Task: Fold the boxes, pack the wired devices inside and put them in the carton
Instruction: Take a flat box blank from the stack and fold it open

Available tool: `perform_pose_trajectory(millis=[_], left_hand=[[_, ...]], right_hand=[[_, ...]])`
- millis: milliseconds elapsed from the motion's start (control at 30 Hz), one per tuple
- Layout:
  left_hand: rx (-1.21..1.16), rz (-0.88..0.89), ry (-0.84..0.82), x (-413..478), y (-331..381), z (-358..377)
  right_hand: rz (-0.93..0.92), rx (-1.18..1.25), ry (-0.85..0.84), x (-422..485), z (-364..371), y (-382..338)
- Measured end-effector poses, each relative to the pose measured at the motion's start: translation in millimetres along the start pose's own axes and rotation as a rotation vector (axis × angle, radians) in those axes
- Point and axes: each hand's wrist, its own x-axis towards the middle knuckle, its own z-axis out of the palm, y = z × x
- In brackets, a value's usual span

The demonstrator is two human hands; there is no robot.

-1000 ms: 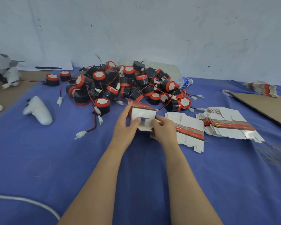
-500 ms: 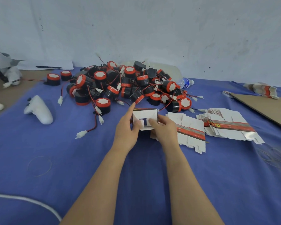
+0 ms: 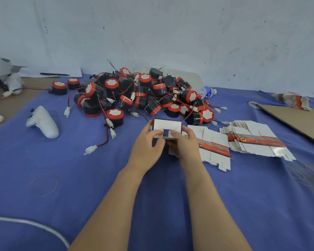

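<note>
Both hands hold a small white box [image 3: 166, 126], opened into shape, above the blue cloth at the centre. My left hand [image 3: 146, 148] grips its left side with the thumb on the near flap. My right hand [image 3: 185, 142] grips the right side, thumb pressing a flap inward. Behind the box lies a heap of black-and-red wired devices [image 3: 143, 96] with white connectors. Flat unfolded boxes [image 3: 214, 147] lie just right of my hands, and a bigger fanned stack [image 3: 256, 140] lies beyond them.
A white controller [image 3: 43, 122] rests on the cloth at the left. A brown cardboard sheet [image 3: 295, 120] lies at the far right, with more flat boxes [image 3: 292, 99] behind it. A water bottle [image 3: 207, 92] lies behind the heap. A white cable [image 3: 34, 227] curves at bottom left.
The box has been opened up and turned so its open end faces me. Both thumbs have moved onto the near flaps and the hands sit closer together.
</note>
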Motion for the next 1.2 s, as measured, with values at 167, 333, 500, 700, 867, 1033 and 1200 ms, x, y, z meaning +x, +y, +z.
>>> perform_pose_trajectory(millis=[167,333,500,700,867,1033,1200], left_hand=[[0.004,0.010,0.127,-1,-1,2],[-0.179,-0.155,0.349,2,1,0],[-0.262,-0.227,0.294,3,4,0],[-0.247,-0.222,0.316,1,6,-2],[-0.293,-0.195,0.321,-2,9,-1],[-0.296,-0.148,0.316,-3,9,0],[-0.256,-0.125,0.303,-2,5,1]], right_hand=[[-0.019,0.061,-0.019,-1,5,1],[-0.066,0.020,-0.110,-9,24,8],[-0.265,-0.298,-0.056,-12,28,18],[-0.274,-0.224,-0.048,-11,30,20],[-0.237,-0.160,-0.051,-8,28,19],[-0.202,-0.152,-0.048,-6,25,18],[-0.227,-0.198,-0.072,-8,22,16]])
